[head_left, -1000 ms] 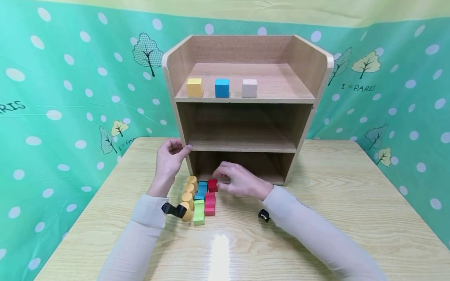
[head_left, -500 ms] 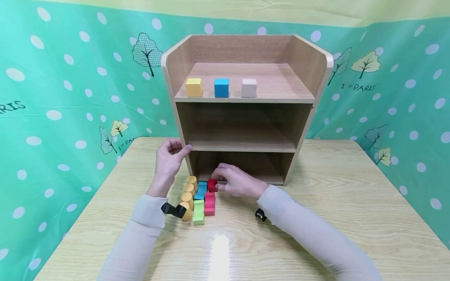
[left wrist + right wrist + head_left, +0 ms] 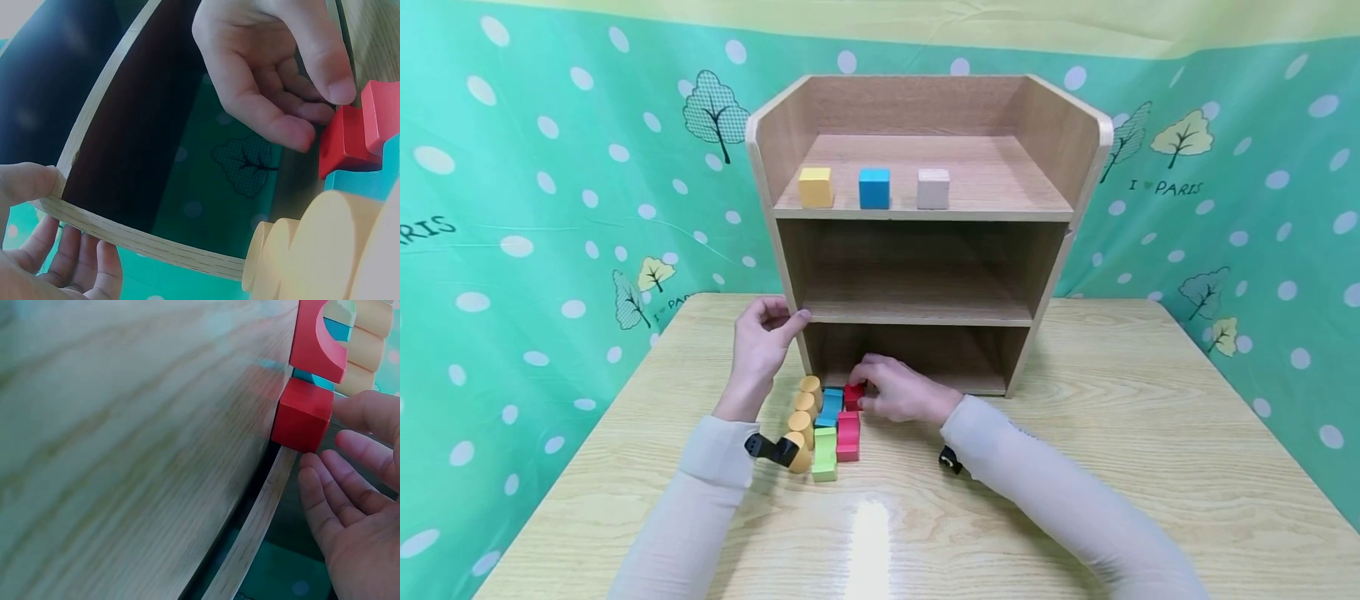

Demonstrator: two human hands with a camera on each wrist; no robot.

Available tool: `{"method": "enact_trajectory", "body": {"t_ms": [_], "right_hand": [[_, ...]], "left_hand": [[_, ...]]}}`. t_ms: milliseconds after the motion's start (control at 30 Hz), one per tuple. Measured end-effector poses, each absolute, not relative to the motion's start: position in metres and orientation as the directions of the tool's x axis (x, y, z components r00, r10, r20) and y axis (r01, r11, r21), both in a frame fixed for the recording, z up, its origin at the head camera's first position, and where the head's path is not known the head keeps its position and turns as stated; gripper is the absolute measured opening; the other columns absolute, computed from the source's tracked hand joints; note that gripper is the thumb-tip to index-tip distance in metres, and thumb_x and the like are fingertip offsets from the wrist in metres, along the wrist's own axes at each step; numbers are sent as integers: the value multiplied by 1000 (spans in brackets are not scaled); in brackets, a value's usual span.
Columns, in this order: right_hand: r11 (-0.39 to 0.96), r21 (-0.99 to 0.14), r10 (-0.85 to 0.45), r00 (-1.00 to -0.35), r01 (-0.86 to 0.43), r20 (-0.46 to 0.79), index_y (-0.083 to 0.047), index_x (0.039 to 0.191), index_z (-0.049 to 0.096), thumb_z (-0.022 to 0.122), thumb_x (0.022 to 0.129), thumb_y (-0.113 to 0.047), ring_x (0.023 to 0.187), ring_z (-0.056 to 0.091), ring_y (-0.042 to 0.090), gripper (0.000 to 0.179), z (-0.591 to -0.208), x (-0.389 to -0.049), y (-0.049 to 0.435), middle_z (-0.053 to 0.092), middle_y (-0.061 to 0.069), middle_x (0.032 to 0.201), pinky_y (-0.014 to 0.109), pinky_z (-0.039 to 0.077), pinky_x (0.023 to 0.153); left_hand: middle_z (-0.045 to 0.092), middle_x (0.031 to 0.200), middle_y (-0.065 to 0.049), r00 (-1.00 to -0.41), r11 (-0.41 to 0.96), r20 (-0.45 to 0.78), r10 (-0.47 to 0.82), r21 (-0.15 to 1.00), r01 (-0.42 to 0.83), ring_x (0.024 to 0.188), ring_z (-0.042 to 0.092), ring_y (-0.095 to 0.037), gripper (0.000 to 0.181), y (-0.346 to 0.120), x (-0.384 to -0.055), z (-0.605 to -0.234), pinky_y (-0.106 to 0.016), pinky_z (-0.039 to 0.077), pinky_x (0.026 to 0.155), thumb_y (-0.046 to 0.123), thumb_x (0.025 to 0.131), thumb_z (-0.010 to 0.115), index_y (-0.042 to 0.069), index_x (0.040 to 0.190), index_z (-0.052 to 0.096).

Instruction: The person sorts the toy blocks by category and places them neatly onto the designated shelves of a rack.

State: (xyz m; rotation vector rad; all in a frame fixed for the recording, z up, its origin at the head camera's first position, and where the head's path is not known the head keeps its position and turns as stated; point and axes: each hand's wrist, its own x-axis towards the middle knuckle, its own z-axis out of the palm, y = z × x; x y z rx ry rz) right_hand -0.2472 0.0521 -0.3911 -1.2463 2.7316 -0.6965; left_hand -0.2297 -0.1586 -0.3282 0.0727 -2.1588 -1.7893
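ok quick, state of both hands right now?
Left hand: closed, holding the side edge of the shelf.
Right hand: open, right beside the red block; whether it touches cannot be told.

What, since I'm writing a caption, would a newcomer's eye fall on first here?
Likely the yellow cube, blue cube and pale cube, lined up along the top level's front edge on the wooden shelf. After that, perhaps the bright red block at the shelf's foot, with the right hand close by it. The left hand grips the shelf's left side.
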Motion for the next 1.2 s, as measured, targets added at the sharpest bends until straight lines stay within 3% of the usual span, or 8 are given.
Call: {"method": "enact_trajectory", "body": {"t_ms": [467, 1200], "right_hand": [[606, -393, -720, -687, -692, 98, -12, 108, 66, 67, 87, -13, 87, 51, 12, 21, -395, -248, 49, 55, -1, 103, 23, 47, 80], [617, -361, -723, -685, -699, 92, -14, 107, 65, 70, 84, -22, 82, 50, 11, 25, -393, -244, 54, 52, -2, 97, 22, 45, 70]], "left_hand": [[58, 104, -7, -940, 201, 234, -248, 962, 187, 95, 53, -20, 36, -158, -230, -329, -25, 47, 80, 21, 84, 75, 4, 110, 58], [57, 105, -7, -941, 203, 232, -247, 962, 184, 96, 52, -21, 37, -158, -229, -328, -26, 47, 80, 21, 84, 75, 4, 111, 57]]}}
